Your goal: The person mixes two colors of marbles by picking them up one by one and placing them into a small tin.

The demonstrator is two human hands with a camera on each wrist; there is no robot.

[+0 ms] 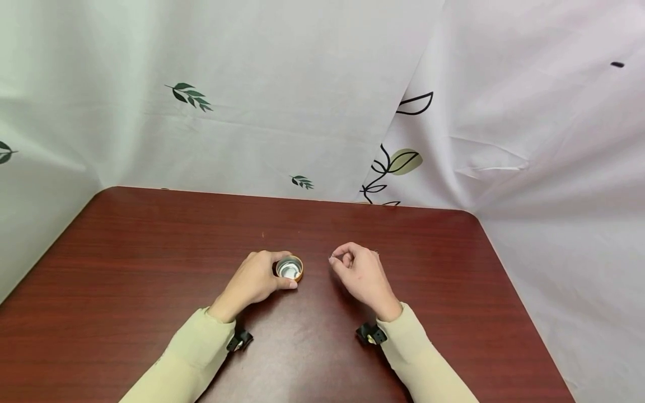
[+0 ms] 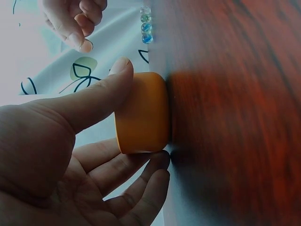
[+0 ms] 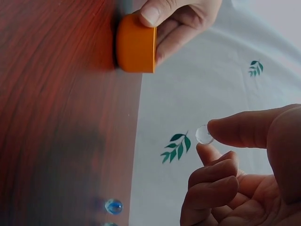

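Note:
My left hand point(image 1: 256, 275) grips a small round orange cup point(image 2: 141, 113) between the thumb on one side and fingers on the other. Its base is down at the tabletop, and its silvery inside faces up in the head view. To the right, my right hand point(image 1: 361, 275) is raised over the table. Between its thumb and index fingertip it pinches a clear glass marble point(image 3: 204, 134); the other fingers are curled in. A blue-and-clear marble point(image 3: 114, 206) lies on the table in the right wrist view. In the left wrist view several marbles point(image 2: 146, 28) stand in a row.
The dark red wooden table point(image 1: 151, 240) has rounded far corners. White cloth point(image 1: 262, 112) with printed leaves hangs behind it and along both sides. A small black device point(image 1: 239, 339) sits at the left wrist, another black device point(image 1: 371, 334) at the right.

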